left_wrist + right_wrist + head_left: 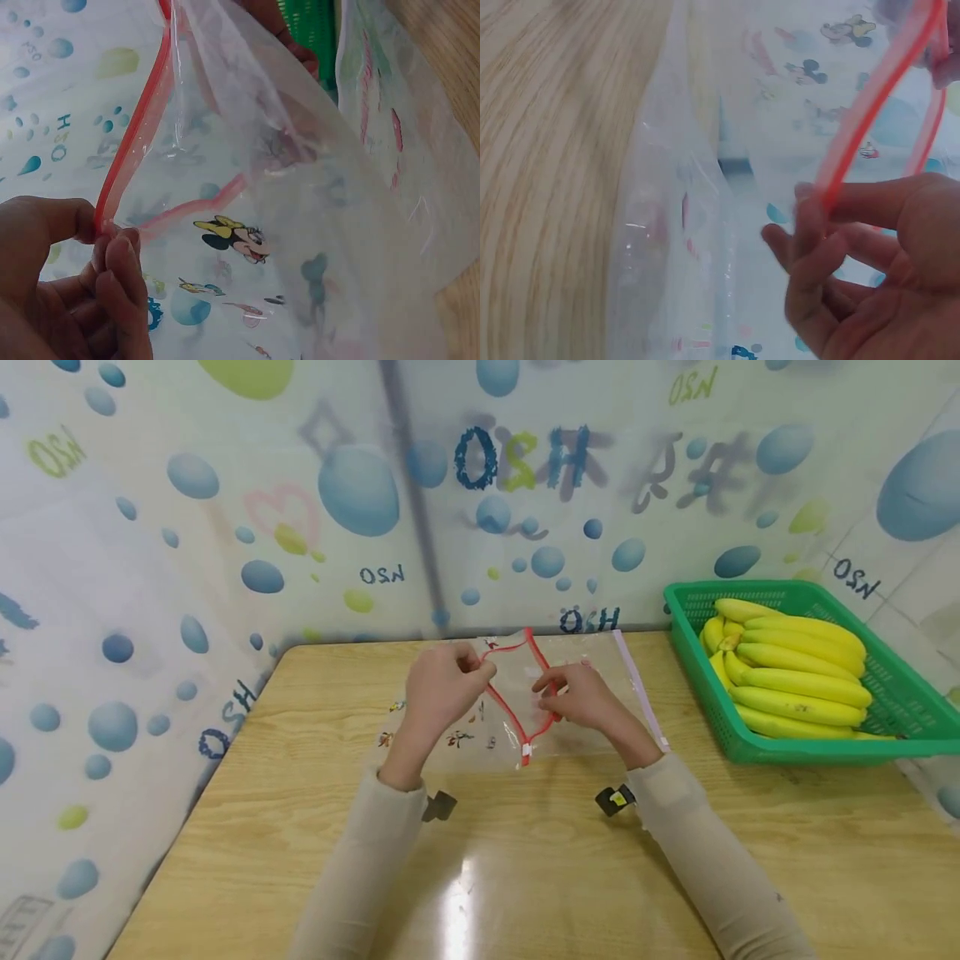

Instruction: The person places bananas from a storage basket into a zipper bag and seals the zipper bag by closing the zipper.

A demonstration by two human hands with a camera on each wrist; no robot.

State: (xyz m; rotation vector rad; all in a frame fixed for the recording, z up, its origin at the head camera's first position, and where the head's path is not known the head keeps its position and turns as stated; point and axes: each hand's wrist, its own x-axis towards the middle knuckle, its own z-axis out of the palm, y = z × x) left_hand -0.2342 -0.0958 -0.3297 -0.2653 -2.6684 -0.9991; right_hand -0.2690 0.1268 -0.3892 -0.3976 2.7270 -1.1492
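A clear plastic zip bag (480, 747) with small cartoon prints has its red-edged mouth spread apart between the two hands. At the mouth's left side, the left hand (448, 687) pinches the red zip strip (133, 161) between thumb and fingers, seen close up in the left wrist view. The right hand (583, 695) pinches the opposite red edge (870, 105), thumb and index finger meeting on it in the right wrist view. A white slider (527, 749) sits at the near end of the zip. Under the right hand lies a second clear bag (600, 652) with a lilac zip strip (637, 681).
A green plastic basket (693, 681) holding several yellow bananas (802, 685) stands on the right of the wooden table (285, 760). Behind the table hangs a white wall covering (450, 560) with blue bubble prints. Dark wrist devices (615, 800) show below both cuffs.
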